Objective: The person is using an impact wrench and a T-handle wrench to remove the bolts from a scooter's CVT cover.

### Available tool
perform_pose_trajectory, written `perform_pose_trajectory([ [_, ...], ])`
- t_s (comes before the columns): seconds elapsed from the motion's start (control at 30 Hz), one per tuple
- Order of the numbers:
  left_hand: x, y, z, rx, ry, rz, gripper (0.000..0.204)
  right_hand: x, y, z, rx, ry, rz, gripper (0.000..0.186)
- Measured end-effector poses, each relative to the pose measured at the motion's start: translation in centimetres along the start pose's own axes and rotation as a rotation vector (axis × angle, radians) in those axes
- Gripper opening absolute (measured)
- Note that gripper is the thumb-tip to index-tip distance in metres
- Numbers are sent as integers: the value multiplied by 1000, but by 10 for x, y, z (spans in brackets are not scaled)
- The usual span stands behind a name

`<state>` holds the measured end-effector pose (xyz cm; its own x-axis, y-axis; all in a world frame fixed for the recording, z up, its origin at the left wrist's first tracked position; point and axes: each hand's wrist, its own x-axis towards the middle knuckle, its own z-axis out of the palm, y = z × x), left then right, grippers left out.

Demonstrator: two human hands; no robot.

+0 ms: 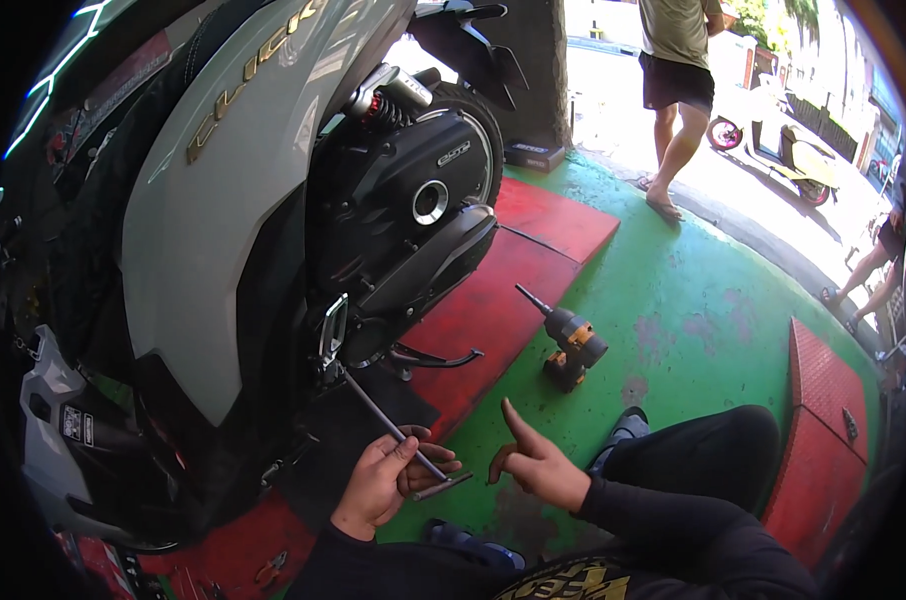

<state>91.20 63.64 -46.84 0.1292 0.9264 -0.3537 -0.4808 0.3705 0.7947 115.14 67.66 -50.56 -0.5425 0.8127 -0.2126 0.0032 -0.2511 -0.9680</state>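
Note:
My left hand (388, 478) is closed on the shaft of a metal T-handle wrench (373, 405), whose far end reaches a bolt area below the silver folding footrest (333, 328) on a grey scooter (213, 230). The wrench's crossbar points toward me, beside my left fingers. My right hand (538, 465) is just right of the crossbar, holding nothing, index finger raised and the others loosely bent. The scooter's black engine casing (393, 220) sits above the wrench.
An orange-black power driver (573, 345) stands on the green floor (693, 370) beside a red platform (493, 290). Pliers (271, 568) lie lower left. A red ramp (813, 440) is at right. One person (673, 100) stands upper right, another (878, 265) at the right edge, near a parked scooter (783, 160).

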Motion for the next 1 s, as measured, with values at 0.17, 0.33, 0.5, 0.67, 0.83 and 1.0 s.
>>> perform_pose_trajectory([
  [0.17,-2,1,-2,-1,16,-14,27,-7,-24,8,250,27,278,61],
  [0.33,2,-1,4,0,8,1,26,-10,42,29,841,-286,661,52],
  [0.5,1,-5,-6,42,12,33,29,-19,-7,35,937,-43,199,57],
  [0.67,1,-3,-5,-36,-36,44,30,-30,-53,57,-248,-354,-413,75],
  [0.83,5,-2,-11,-4,-5,14,31,-30,9,87,-786,-530,-311,75],
  [1.0,1,3,-3,19,-16,1,32,-10,22,23,-440,-189,92,77],
])
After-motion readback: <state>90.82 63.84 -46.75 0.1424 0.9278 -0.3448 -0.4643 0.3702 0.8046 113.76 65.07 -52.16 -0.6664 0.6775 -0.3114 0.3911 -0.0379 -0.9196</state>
